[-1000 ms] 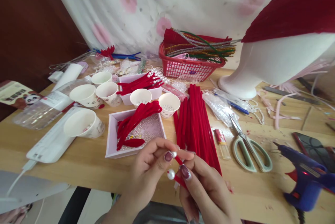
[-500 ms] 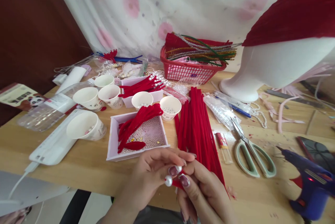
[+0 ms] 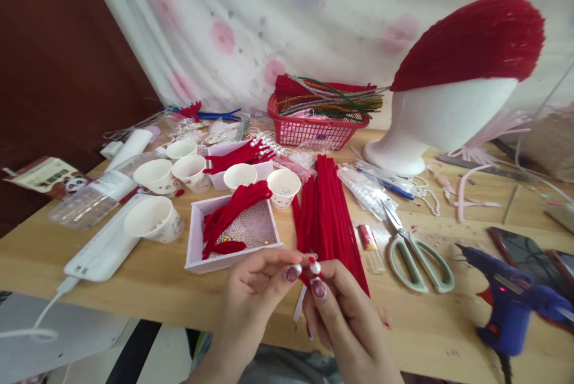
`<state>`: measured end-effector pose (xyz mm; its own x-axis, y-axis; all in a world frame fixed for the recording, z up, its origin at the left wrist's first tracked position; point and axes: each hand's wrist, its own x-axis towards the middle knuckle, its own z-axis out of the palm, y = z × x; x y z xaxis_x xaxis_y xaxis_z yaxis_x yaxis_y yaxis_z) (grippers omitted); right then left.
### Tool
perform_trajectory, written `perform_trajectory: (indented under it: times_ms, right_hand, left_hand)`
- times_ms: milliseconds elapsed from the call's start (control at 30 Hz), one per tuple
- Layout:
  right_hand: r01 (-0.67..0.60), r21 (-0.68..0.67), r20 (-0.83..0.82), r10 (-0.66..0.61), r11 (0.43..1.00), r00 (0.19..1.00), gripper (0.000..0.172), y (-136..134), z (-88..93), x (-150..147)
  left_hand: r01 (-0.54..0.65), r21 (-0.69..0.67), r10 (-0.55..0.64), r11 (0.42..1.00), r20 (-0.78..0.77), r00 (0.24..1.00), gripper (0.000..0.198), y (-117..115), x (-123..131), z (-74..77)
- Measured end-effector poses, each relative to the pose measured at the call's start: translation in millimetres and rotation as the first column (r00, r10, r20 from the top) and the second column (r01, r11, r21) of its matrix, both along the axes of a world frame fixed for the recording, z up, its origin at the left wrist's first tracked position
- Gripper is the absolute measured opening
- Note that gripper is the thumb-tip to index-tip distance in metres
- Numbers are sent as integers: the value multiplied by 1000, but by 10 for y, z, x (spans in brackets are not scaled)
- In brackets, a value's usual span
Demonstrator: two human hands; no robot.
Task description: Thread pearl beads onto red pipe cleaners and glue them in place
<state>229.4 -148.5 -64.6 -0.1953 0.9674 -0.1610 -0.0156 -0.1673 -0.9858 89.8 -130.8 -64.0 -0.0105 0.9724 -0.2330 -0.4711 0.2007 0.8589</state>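
- Stem, red: held over the front part of the counter, between the two hands, mostly hidden by fingers. Judged very light, soft-surfaced and bendable; best held just below its bead.
- White bead: seated at the stem, beside the right thumb. Judged hard, smooth, apt to slip; a poor grip.
- Small bead: at the left thumb tip; whether joined to the stem cannot be told.
- Left hand: in from lower left, index finger arched above, thumb angled up to meet it; fingers pinching the small bead.
- Right hand: in from lower right, thumb pressed toward index finger, remaining fingers curled under; fingers grasping the stem just below the white bead.
- Glue gun, blue: far right, nozzle to the left, red light showing.
- Scissors: pale green handles, blades pointing away.
- Velvet strips, red: bundle laid lengthwise beyond the hands.
- Tray, white: left of the strips, bearing folded red lengths.
- Paper cup: behind the tray's right corner.
- Basket, red: near the curtain.
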Motion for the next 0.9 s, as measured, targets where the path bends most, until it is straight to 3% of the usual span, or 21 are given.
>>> perform_trajectory:
  times_ms: [267,500,600,667,733,767,800,833,900]
  right_hand:
    - [-104,5,-121,104,995,987,42,-80,2,33]
    - [-47,20,-201,50,999,978,40,-62,-41,49]
    - [27,23,-195,-22,999,980,42,-36,-95,71]
    - [81,-12,-223,-81,997,971,46,-10,-123,91]
    - [116,-65,-267,-129,991,955,51,19,-129,109]
    - [124,-89,-286,-145,988,947,53,30,-125,115]
    - [127,-105,-296,-153,986,943,55,39,-118,119]
    - [128,-108,-303,-156,986,940,56,44,-109,122]
    - [119,-92,-317,-142,989,938,54,44,-101,123]
  left_hand:
    - [19,-17,-18,1000,35,999,30,-91,77,-9]
    - [78,-27,-76,997,63,995,26,-72,132,-4]
    - [78,87,-72,993,-81,994,27,44,-6,143]
    - [88,189,-26,978,-307,951,26,216,-158,310]
    - [215,295,16,931,-622,782,25,464,-296,493]
    - [301,286,41,910,-783,620,24,609,-340,573]
    - [381,243,76,892,-912,403,25,764,-361,638]
    - [488,122,67,864,-989,128,31,923,-357,682]
    - [563,-23,7,826,-999,-51,28,1232,-285,706]
